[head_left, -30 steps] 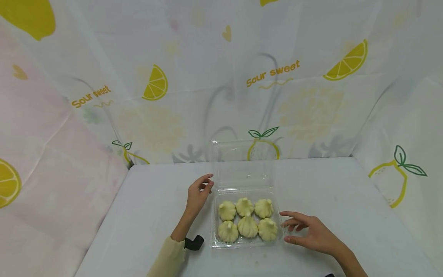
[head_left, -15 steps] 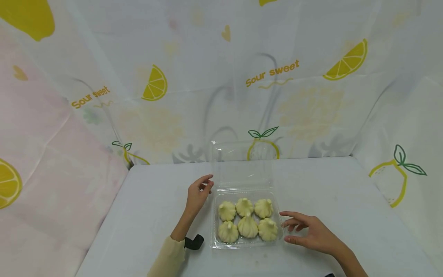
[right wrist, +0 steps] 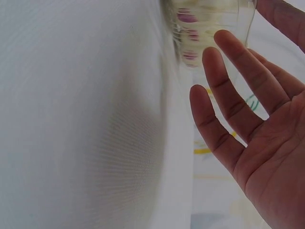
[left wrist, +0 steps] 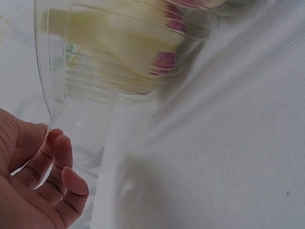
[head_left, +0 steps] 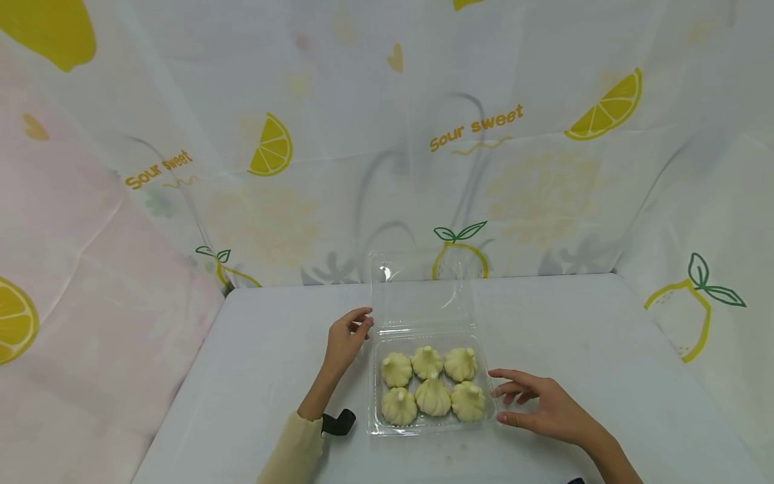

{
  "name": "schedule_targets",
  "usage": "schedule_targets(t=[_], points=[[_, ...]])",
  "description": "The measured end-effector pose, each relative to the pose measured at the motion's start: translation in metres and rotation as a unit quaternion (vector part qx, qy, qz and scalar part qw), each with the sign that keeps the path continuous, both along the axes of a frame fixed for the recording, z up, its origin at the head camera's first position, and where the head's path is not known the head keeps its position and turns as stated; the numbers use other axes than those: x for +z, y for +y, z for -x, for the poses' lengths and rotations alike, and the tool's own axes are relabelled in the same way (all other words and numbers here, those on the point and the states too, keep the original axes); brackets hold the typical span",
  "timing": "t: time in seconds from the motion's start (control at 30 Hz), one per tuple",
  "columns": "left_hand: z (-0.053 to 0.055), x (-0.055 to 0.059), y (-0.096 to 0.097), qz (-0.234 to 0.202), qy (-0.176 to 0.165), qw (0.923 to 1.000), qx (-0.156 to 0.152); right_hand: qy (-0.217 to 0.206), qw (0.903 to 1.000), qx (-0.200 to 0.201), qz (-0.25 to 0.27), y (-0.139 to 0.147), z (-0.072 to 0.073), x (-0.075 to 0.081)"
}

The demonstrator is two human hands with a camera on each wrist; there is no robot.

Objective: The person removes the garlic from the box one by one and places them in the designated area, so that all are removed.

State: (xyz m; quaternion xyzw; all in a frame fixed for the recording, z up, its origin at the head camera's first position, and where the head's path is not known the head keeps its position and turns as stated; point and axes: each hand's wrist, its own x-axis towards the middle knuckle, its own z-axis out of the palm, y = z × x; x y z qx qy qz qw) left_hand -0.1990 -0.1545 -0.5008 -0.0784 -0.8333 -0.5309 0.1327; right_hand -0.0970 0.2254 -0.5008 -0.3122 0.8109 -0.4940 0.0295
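A clear plastic clamshell box (head_left: 387,429) holds several pale garlic bulbs (head_left: 433,396) in two rows. Its transparent lid (head_left: 423,302) stands raised at the back, hinged to the base. At the back left, my left hand (head_left: 345,343) has thumb and index finger pinching the box's edge near the hinge; the left wrist view shows the fingertips meeting at the plastic rim (left wrist: 39,78). My right hand (head_left: 547,410) is beside the box's right wall, fingers spread and loosely bent, thumb near the front right corner. Purple streaks mark the garlic undersides (right wrist: 188,28) in the right wrist view.
A white cloth covers the table (head_left: 260,349) beneath the box. Behind it hangs a pale curtain (head_left: 338,202) printed with lemons and lettering. A black strap mount (head_left: 340,423) is on my left wrist.
The lid's top edge sits slightly lower than before, and its reflections have shifted. My left hand has dipped a little with it. My right hand and the garlic have not visibly moved.
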Motion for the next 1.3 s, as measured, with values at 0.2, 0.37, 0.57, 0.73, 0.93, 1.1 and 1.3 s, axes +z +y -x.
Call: schedule_targets(t=[0.2,0.37,0.57,0.73,0.93,1.1,1.3], points=[[0.0005,-0.0008,-0.0008,0.005,-0.009,0.9999,-0.002,0.000,1.0000,-0.001,-0.001,0.0003,-0.0001,-0.0002],[0.0012,-0.0021,-0.0022,0.004,-0.011,0.9999,-0.005,-0.004,1.0000,-0.002,-0.003,0.0004,-0.0006,-0.0003],[0.0011,-0.0004,-0.0034,0.006,-0.010,0.9999,-0.008,-0.002,1.0000,0.001,-0.003,-0.0005,-0.0007,0.0001],[0.0007,0.0009,-0.0029,0.012,-0.023,0.9996,-0.007,0.001,1.0000,0.004,-0.006,-0.0001,-0.0006,0.0010],[0.0006,0.0008,-0.0021,0.022,-0.037,0.9990,-0.007,-0.001,0.9999,0.007,-0.008,0.0001,-0.0005,0.0028],[-0.0004,0.0019,-0.0020,0.027,-0.040,0.9988,-0.007,0.000,0.9999,0.010,-0.008,0.0000,-0.0005,0.0027],[-0.0015,0.0019,-0.0018,0.028,-0.059,0.9978,-0.007,0.000,0.9999,0.009,-0.008,0.0007,-0.0006,0.0015]])
